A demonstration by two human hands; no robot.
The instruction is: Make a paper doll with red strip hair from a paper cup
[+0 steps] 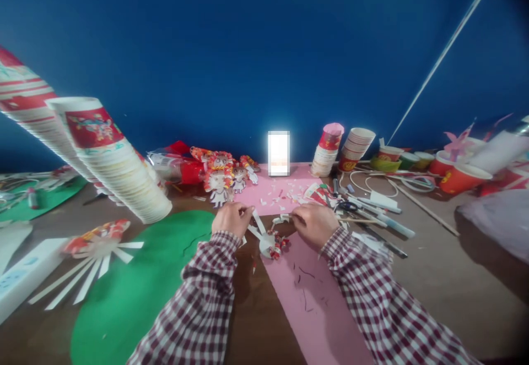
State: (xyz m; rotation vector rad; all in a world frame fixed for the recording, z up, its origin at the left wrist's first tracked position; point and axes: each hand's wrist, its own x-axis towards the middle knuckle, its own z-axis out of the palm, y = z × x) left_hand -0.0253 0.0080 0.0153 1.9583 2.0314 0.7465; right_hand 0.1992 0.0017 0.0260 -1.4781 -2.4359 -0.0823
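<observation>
Head view: the cut paper cup [266, 245] is lying between both hands, its strips [259, 223] splaying beside the left hand [232, 221]. Each hand's fingertips are drawing together — whether the left or right hand [316, 223] is gripping paper, I cannot tell. Uneven pulling could be tearing thin strips; a swinging right sleeve [380, 293] could be scattering markers [397, 225]. Brown tabletop [252, 310] is offering room nearer the wearer, between green sheet [124, 299] and pink sheet [301, 299].

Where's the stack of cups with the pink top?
In the head view, the pink-topped cup stack stands right of centre, near the blue wall, beyond the right hand and just left of another cup stack.
</observation>
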